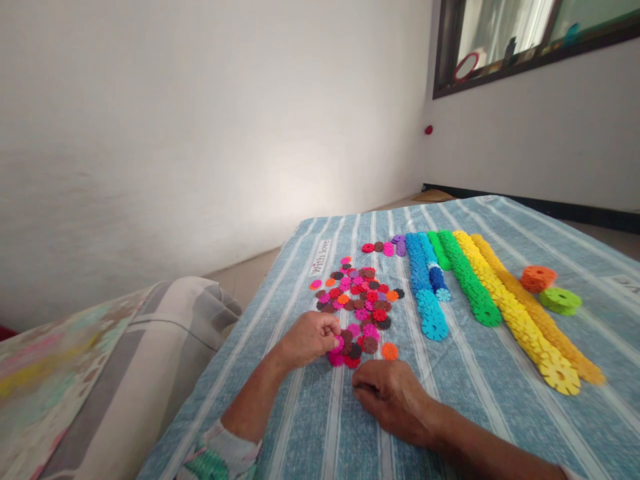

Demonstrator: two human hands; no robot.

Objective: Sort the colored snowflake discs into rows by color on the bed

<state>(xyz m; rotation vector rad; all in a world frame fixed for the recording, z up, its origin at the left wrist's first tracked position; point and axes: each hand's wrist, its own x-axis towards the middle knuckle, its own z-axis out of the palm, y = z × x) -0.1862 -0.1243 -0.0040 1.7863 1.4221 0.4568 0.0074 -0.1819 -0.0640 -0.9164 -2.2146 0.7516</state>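
- Head view: my left fingers (327, 327) pinch a pink disc (339, 344), mixed pile (361, 304) beyond.
- My right fingers (369, 372) curl inward, grip hidden; orange disc (390, 351) just ahead.

Pale walls (250, 120) — dark-framed window (543, 40)

Head-worn view, forward and downward

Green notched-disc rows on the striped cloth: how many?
2: a short green row beside the blue rows, and a long green row between it and the bright yellow row.
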